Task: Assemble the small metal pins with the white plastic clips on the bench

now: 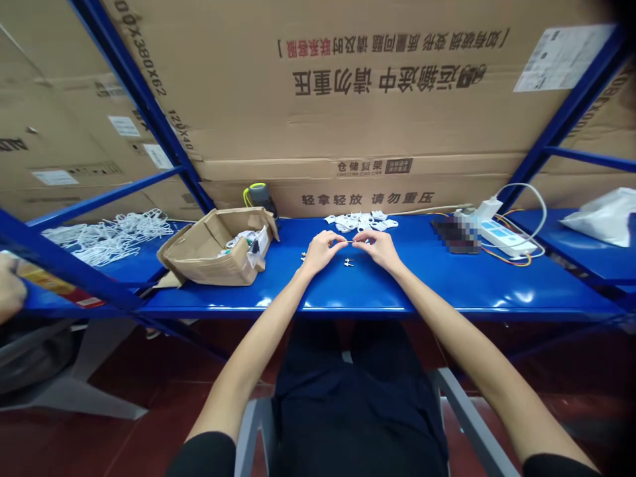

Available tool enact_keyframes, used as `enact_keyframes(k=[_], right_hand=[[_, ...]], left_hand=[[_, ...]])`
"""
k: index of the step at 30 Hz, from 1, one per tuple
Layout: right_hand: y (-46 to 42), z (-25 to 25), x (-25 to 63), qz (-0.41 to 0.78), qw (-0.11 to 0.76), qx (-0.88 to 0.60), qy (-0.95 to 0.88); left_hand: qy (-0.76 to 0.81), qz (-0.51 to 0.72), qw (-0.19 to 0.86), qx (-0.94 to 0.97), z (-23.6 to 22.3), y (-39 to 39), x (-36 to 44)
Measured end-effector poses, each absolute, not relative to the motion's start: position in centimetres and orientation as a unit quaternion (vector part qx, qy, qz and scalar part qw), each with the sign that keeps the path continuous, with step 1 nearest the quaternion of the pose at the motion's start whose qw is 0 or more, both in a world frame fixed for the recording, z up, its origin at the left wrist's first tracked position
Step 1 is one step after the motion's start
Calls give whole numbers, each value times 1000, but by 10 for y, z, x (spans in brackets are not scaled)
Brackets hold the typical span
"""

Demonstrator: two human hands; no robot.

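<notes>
My left hand and my right hand meet above the blue metal shelf, their fingertips pinching a thin small pin-like part from both ends. Its material is too small to tell. Just below my hands lie a few small white-and-metal parts, with more beside my left hand. Behind my fingers is a heap of white plastic pieces, not touching either hand.
An open cardboard box holding white parts stands left of my hands, with a dark bottle behind it. White cords lie further left. To the right are a blurred phone, a power strip and a plastic bag. A co-worker's hand shows at the left edge.
</notes>
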State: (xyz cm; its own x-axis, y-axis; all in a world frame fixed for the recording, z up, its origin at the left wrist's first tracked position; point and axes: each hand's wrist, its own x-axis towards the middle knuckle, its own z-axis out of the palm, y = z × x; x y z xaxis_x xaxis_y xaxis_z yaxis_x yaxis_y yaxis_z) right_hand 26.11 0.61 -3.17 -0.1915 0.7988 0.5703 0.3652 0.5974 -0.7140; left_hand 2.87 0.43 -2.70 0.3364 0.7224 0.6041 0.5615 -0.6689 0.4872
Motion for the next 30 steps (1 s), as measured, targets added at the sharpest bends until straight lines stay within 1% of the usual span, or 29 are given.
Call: enact_keyframes(k=[10,19,25,30], right_hand=[[0,-30,262,163,494,-385,-762],[0,-29,264,72,489,-335,-802],[1,-28,265,81,470,-350,-806],[2,-30,265,104,481,-363,-791]], left_hand=[[402,436,164,788,-23,0,32],[401,425,164,795,-21,-3,33],[408,424,169,790,-23,-1,33],[415,418,184,787,-23,0,32]])
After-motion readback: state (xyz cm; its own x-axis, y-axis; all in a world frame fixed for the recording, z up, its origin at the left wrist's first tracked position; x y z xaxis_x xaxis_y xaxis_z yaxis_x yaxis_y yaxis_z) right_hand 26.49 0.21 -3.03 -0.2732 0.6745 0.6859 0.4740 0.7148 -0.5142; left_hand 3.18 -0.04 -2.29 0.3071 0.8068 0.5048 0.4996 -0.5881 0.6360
